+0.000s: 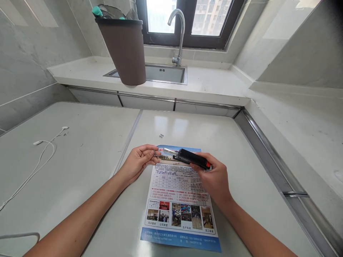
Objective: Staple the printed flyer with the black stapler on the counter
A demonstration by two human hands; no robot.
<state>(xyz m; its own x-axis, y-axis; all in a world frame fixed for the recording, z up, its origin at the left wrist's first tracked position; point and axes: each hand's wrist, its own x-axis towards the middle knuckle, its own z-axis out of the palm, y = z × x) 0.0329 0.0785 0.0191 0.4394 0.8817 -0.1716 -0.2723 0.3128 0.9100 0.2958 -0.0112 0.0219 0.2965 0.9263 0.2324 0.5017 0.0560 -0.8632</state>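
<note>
So you've got a black stapler (191, 158) over the far part of a printed flyer (180, 196), lying slantwise with its metal nose pointing left and the red bit at its back end toward your right palm. Your right hand (215, 175) has it gripped round the rear body, thumb side up. Your left hand (138, 162) is just beside the nose, thumb and fingers pinched on a small metal piece (154, 153), too tiny for me to say exactly what.

The flyer's got blue bands at the far and near ends, a table of figures and a row of photos toward you. Just past its far edge there are two little staple strips (161, 135) lying close together on the pale tabletop (254, 178). A grey seam (132, 130) runs down the tabletop left of the flyer.

Way over on your left are white wired earphones (38, 142), cable trailing to the near left, plus a bent grey rod (20, 235) in the near left corner.

On the far side, a brown bin (125, 51) with a dark liner stands on the white counter (211, 78), in front of part of the steel sink (171, 74). The chrome faucet (182, 34) stands behind that, under a dark-framed window (184, 21).
</note>
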